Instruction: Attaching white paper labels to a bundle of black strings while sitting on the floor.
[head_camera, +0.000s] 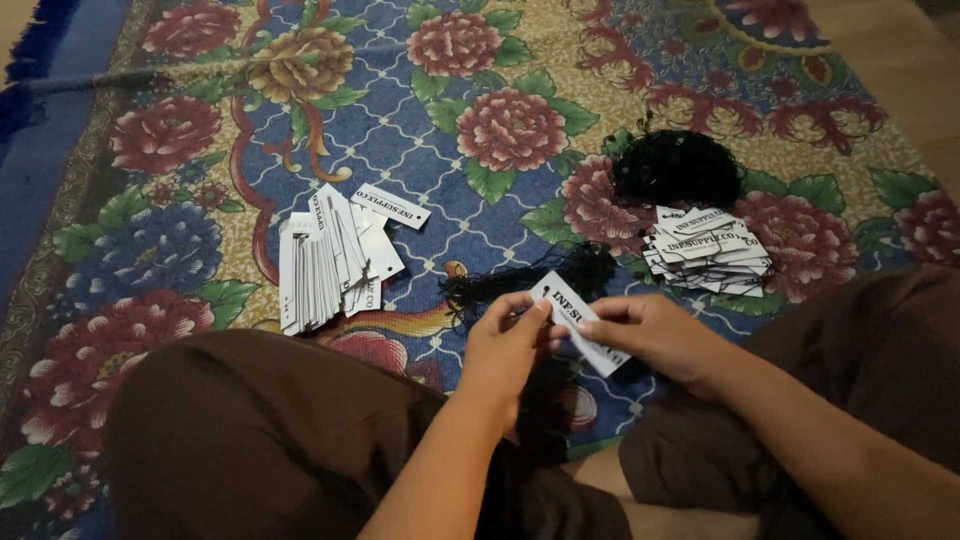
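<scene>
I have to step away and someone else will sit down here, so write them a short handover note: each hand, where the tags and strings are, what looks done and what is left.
Left hand: fingertips pinching the top end of one white tag.
Right hand: holding the same tag along its side.
Black strings: a bunch lies on the floral rug just beyond the hands; a bigger tangle sits farther right.
Tags: a fanned row on the left, a loose heap on the right.
Done or left: I cannot tell which pile is finished; the tag in hand shows no string through it yet.
</scene>
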